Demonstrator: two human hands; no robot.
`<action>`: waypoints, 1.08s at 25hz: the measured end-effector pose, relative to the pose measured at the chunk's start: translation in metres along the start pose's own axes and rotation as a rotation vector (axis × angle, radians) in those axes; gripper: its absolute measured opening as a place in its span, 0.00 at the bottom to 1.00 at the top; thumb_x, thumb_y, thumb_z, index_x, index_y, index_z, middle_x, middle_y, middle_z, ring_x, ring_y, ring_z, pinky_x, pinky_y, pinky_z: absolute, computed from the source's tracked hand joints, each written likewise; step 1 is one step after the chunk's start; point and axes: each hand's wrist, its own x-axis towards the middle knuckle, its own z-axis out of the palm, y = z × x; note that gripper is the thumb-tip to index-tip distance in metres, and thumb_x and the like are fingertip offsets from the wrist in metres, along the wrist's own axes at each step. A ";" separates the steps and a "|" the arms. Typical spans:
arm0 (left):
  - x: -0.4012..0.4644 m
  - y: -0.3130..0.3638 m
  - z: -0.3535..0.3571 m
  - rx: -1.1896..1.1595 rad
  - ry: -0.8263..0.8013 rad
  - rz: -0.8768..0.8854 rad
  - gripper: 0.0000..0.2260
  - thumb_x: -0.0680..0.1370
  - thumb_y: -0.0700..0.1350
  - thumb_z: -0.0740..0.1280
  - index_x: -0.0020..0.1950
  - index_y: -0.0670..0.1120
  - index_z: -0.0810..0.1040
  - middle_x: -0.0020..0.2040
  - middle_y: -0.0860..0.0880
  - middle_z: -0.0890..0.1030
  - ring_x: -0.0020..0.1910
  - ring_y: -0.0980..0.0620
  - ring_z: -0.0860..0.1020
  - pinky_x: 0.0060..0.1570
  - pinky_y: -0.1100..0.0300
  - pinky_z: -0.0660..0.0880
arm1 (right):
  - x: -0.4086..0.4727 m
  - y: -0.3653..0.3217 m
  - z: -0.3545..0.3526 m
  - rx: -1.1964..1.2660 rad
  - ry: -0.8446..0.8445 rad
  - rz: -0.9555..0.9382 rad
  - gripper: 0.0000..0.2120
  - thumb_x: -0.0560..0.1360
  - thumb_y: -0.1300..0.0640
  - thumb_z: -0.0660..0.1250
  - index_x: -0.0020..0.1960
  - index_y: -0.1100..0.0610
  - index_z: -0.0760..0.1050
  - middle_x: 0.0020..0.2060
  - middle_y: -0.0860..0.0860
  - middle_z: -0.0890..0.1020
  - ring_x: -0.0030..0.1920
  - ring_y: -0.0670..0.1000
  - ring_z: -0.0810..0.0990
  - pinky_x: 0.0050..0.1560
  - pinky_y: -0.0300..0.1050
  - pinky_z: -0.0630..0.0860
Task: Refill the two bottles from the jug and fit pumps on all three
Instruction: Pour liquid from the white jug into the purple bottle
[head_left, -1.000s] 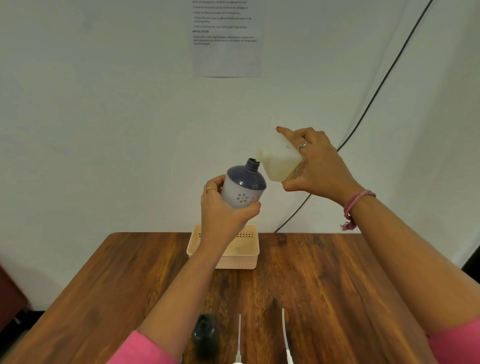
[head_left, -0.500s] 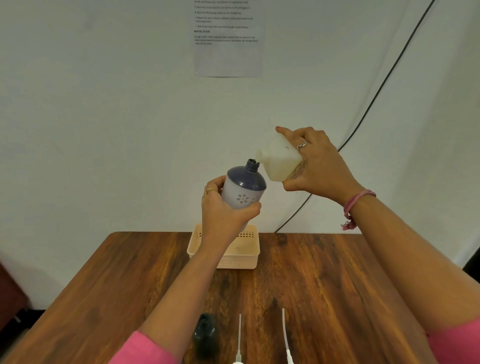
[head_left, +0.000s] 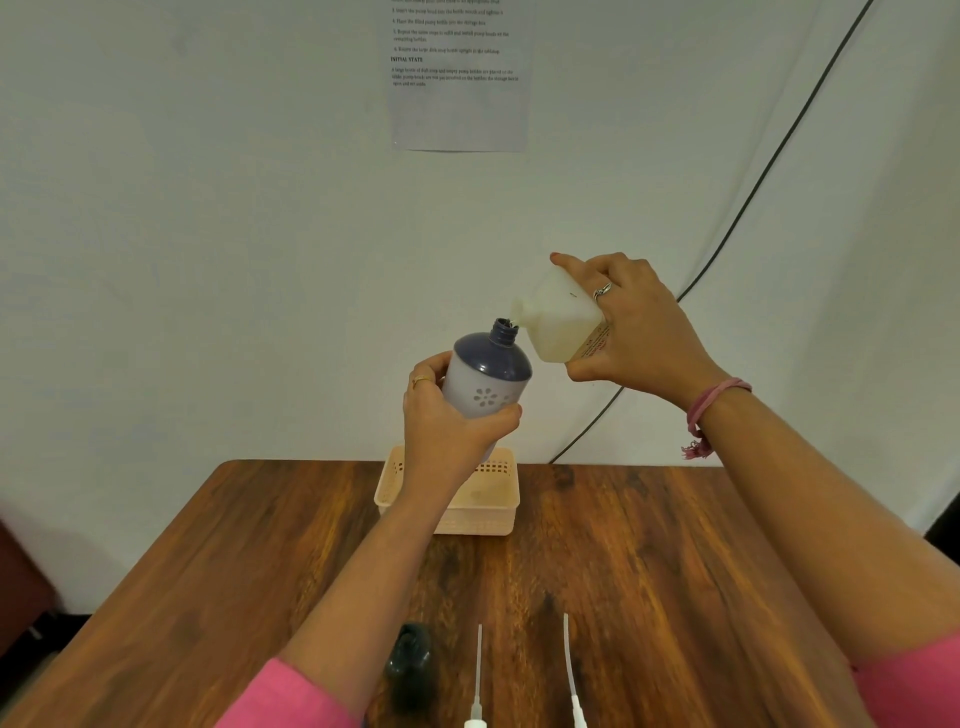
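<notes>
Almost nothing has shifted since the earlier frames: both hands stay raised above the table (head_left: 675, 571) in the same pouring pose, the jug's tilt unchanged.

The left hand (head_left: 447, 421) grips the bottle (head_left: 488, 382), a pale body with a dark blue shoulder and a flower print, its fingers (head_left: 431, 366) curled round the far side and the thumb wrapped across the front just below the print. The bottle leans slightly right, its open neck above the fingers.

The right hand (head_left: 639, 332) holds the jug (head_left: 558, 322), a milky white container tipped down to the left. Its fingers (head_left: 582, 267) are curled over the jug's top and the thumb presses underneath. The spout sits just beside the bottle's neck, close above its rim; whether they touch I cannot tell.

Below the left hand, at the table's far edge, stands a cream basket (head_left: 483, 514). Near the camera, beneath the forearms, lie a dark bottle (head_left: 410, 654) and two white pump tubes (head_left: 479, 670), well apart from both sets of fingers.
</notes>
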 end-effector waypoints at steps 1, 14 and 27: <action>0.000 0.000 0.000 0.001 -0.001 -0.001 0.33 0.63 0.46 0.80 0.61 0.56 0.65 0.57 0.52 0.72 0.53 0.51 0.75 0.43 0.62 0.79 | 0.000 0.000 0.000 -0.002 -0.001 0.000 0.49 0.60 0.50 0.78 0.76 0.51 0.58 0.61 0.56 0.72 0.60 0.56 0.69 0.57 0.50 0.70; -0.002 0.001 0.003 0.000 -0.006 -0.017 0.33 0.64 0.45 0.80 0.61 0.56 0.65 0.58 0.51 0.72 0.54 0.50 0.75 0.46 0.58 0.81 | 0.000 0.005 0.001 -0.043 0.010 -0.016 0.50 0.59 0.49 0.78 0.75 0.50 0.58 0.60 0.56 0.72 0.57 0.57 0.70 0.55 0.50 0.70; -0.006 0.002 0.005 -0.022 0.001 -0.028 0.33 0.64 0.45 0.80 0.61 0.55 0.65 0.57 0.51 0.73 0.54 0.50 0.75 0.46 0.58 0.81 | -0.001 0.006 0.000 -0.076 0.027 -0.038 0.49 0.58 0.49 0.78 0.75 0.51 0.60 0.59 0.56 0.73 0.55 0.57 0.71 0.54 0.49 0.69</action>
